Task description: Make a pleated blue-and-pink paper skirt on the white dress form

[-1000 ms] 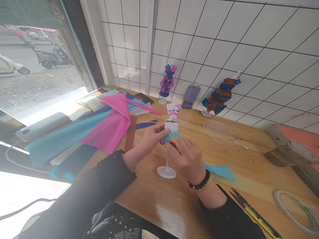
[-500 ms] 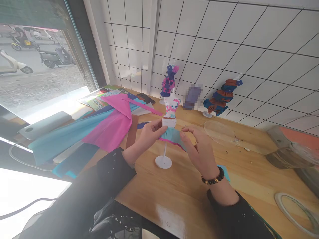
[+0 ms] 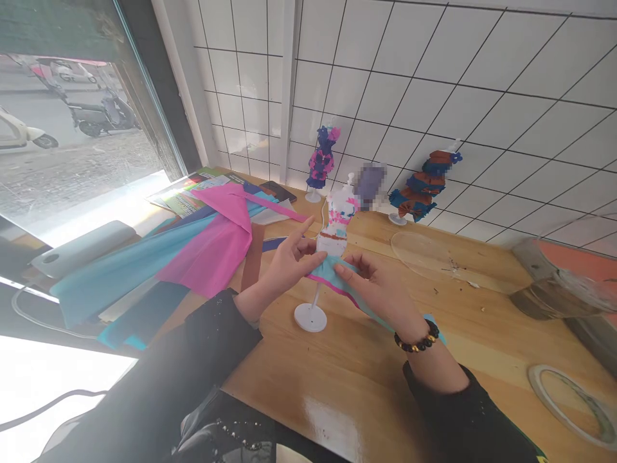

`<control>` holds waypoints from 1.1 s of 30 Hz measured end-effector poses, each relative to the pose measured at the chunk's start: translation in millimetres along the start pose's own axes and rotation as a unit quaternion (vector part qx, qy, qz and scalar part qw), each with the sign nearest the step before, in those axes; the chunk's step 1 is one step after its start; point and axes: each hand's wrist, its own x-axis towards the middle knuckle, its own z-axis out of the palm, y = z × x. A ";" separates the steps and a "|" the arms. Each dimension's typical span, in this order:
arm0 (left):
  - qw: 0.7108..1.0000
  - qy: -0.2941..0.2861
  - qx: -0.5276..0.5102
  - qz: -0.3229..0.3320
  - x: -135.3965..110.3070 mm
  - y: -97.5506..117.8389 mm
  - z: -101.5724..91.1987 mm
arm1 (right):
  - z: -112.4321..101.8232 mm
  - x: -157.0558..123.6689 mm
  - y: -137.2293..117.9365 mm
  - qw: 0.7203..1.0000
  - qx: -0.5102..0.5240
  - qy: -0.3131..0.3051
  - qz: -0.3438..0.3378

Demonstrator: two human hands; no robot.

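A small white mannequin torso [image 3: 340,215], patched with pink, blue and brown, leans to the right on a thin stem with a round white base [image 3: 310,317]. Around its lower end lies a light-blue crepe-like strip [image 3: 332,270] with a pink lower edge. My left hand [image 3: 289,263] presses the strip to the torso with its thumb; the index finger points up and away. Close beside that thumb, my right hand [image 3: 380,289] pinches the strip's upper edge between thumb and fingers. The strip's other end trails rightward beneath my right hand, partly hidden.
Pink sheet material [image 3: 216,238] and blue rolls [image 3: 135,260] lie at the left. Against the tiled wall stand a navy-and-pink dressed mannequin [image 3: 321,157] and a brown-and-blue one [image 3: 419,186]. A clear jar [image 3: 554,296] and a tape-like ring [image 3: 571,405] are at the right.
My right hand has moved in to the left and closed on the strip near my left thumb. My left index finger has lifted off the torso. The mannequin tilts further right.
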 end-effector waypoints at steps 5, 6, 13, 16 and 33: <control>1.000 0.000 0.006 -0.014 -1.2 1.6 0.7 | 3.1 -4.0 -7.5 1.000 0.004 0.006 0.031; 1.000 -0.003 0.008 -0.014 -1.7 2.3 1.3 | 4.2 -4.3 -8.4 0.999 0.009 0.008 0.035; 1.000 -0.026 -0.005 -0.005 -3.0 1.1 3.0 | 9.5 -5.2 -9.0 0.999 0.017 0.022 0.040; 0.999 -0.030 -0.026 -0.012 -2.9 -0.2 2.7 | 11.6 -5.6 -9.1 0.999 0.000 0.040 0.036; 0.997 -0.016 -0.036 -0.062 -5.2 5.0 4.3 | 15.1 -5.9 -5.5 0.994 -0.056 0.090 -0.007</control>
